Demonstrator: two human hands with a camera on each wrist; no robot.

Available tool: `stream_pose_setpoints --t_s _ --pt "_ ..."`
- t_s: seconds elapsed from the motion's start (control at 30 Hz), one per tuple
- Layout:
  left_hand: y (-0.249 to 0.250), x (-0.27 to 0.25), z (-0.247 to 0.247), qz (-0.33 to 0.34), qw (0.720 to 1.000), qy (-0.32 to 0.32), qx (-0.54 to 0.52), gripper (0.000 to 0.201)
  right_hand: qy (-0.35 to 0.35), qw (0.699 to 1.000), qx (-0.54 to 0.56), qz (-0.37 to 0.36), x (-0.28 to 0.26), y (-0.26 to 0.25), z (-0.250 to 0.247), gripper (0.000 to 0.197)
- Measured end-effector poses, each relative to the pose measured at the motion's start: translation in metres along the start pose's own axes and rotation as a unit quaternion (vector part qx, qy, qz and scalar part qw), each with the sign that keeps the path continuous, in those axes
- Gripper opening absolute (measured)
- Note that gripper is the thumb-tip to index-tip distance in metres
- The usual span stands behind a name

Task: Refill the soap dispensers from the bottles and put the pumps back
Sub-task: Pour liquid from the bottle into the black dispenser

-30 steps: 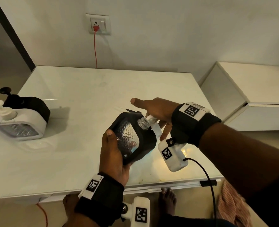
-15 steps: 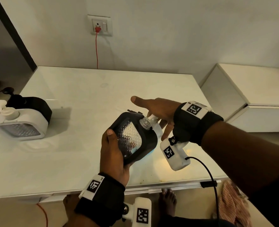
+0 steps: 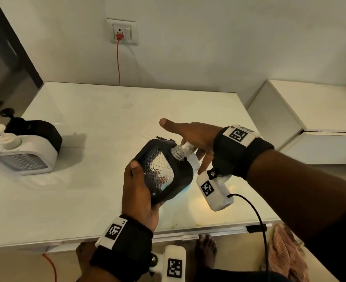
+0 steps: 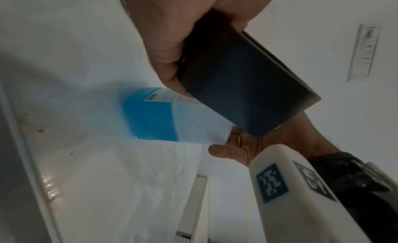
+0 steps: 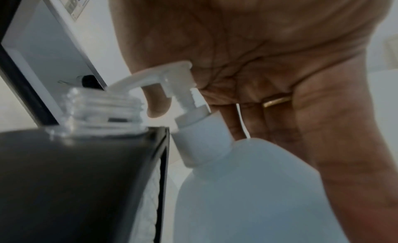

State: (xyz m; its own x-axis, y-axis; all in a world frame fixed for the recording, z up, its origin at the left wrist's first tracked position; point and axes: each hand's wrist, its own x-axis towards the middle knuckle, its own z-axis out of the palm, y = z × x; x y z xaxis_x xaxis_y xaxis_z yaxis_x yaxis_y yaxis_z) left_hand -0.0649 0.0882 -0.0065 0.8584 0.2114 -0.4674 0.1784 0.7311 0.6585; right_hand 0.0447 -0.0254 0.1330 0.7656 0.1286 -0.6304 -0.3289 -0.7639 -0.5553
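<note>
My left hand [image 3: 139,190] grips a black soap dispenser [image 3: 164,171] with a quilted clear window, tilted right above the table. Its clear threaded neck [image 3: 178,152] is bare, with no pump on it. A white refill bottle [image 3: 194,161] stands just right of it, with blue liquid low inside [image 4: 155,122]. My right hand [image 3: 192,133] lies with its palm on the bottle's white pump head [image 5: 155,74], fingers hanging down and thumb stretched out. The pump's spout reaches over the neck [image 5: 103,108]. In the wrist views the dispenser [image 4: 237,86] hides most of the bottle.
A white dispenser [image 3: 23,157] with its pump on stands at the left edge of the white table [image 3: 97,119], a black one [image 3: 36,131] behind it. A small black part [image 3: 164,137] lies behind the held dispenser. A white cabinet [image 3: 310,119] stands to the right.
Both hands, the dispenser and the bottle keep nearly the same pose. Only the head view has shifted a little.
</note>
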Motion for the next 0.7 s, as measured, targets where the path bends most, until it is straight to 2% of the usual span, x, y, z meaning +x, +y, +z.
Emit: stream_pose_setpoints --t_s 0.23,0.47,0.6,0.7 --pt "-0.001 -0.001 0.004 -0.013 1.000 0.018 -0.008 0.035 0.034 0.997 -0.063 -0.033 0.010 -0.001 0.006 0.066" --pt "-0.003 -0.004 0.007 -0.011 1.000 0.008 -0.006 0.037 0.010 1.000 -0.022 -0.005 0.007 0.004 0.002 0.085" --pt "-0.004 -0.003 0.006 -0.012 1.000 0.011 -0.010 0.038 0.013 0.999 -0.029 -0.013 0.009 0.004 0.002 0.063" --pt "-0.004 -0.004 0.008 -0.012 1.000 0.014 -0.007 0.036 0.022 0.999 -0.038 -0.009 0.009 0.004 0.000 0.069"
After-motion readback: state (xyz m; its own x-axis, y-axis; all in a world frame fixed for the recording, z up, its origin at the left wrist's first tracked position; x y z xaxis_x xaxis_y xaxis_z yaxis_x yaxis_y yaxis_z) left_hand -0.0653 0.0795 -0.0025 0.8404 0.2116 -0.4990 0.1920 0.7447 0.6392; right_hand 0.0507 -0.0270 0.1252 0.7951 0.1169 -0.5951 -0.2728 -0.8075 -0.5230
